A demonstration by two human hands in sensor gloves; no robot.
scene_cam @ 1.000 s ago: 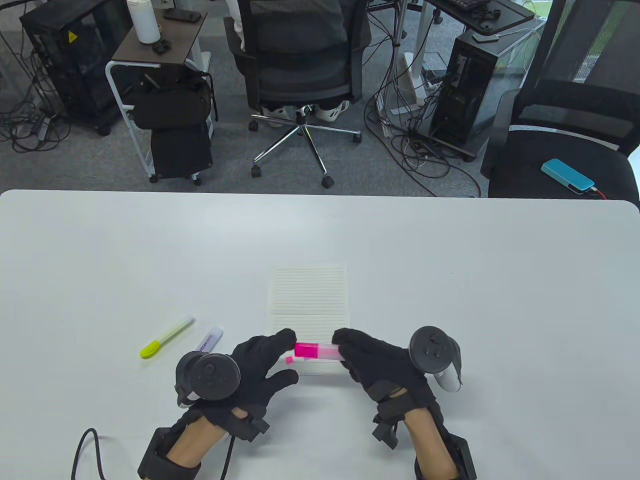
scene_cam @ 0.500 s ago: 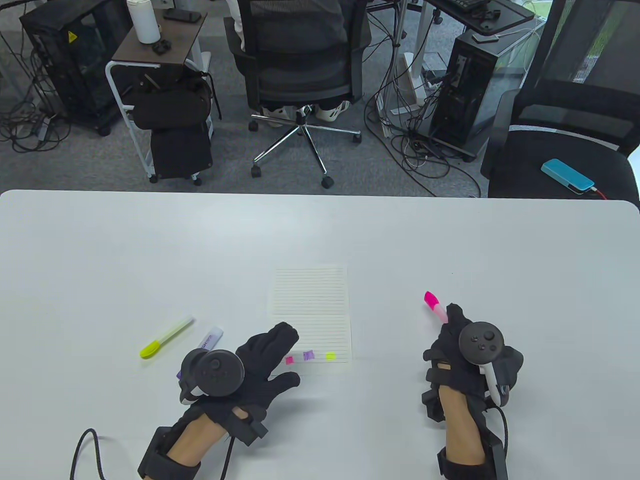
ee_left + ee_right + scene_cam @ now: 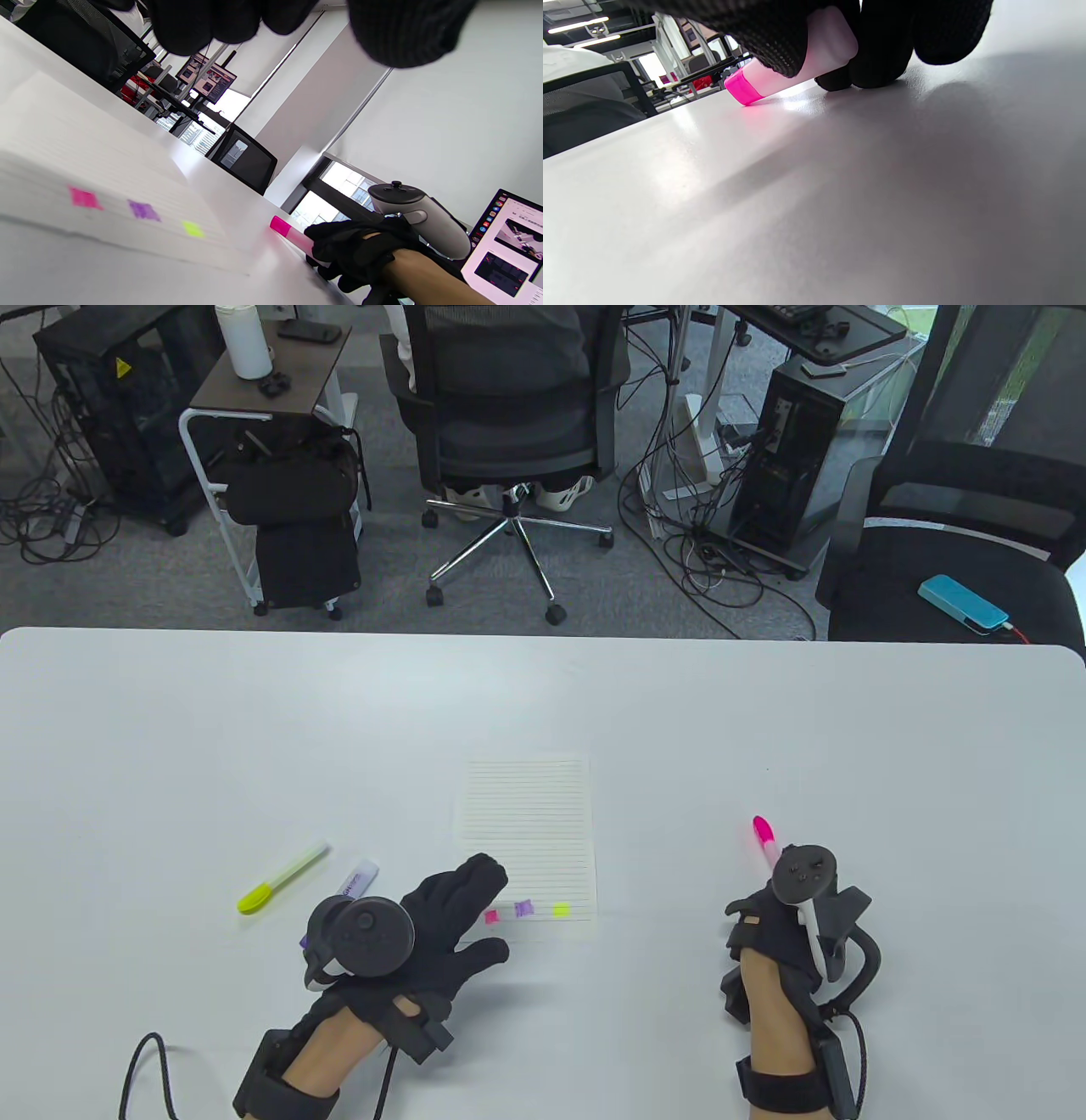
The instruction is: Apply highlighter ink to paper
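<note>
A lined sheet of paper [image 3: 526,831] lies mid-table with pink, purple and yellow ink patches [image 3: 524,909] along its near edge; they also show in the left wrist view [image 3: 143,209]. My right hand [image 3: 785,912] grips a capped pink highlighter [image 3: 764,836] well right of the paper, its pink end low against the table [image 3: 742,89]. My left hand [image 3: 454,912] rests flat with fingers spread on the paper's near-left corner, holding nothing.
A yellow highlighter [image 3: 282,878] and a purple highlighter [image 3: 352,886] lie on the table left of my left hand. The white table [image 3: 254,729] stretches to the far edge. Office chairs and computer towers stand beyond it.
My right hand carried the pink highlighter from over the paper's near edge out to the right and lowered it to the table. My left hand let go of the highlighter's end and stays on the paper.
</note>
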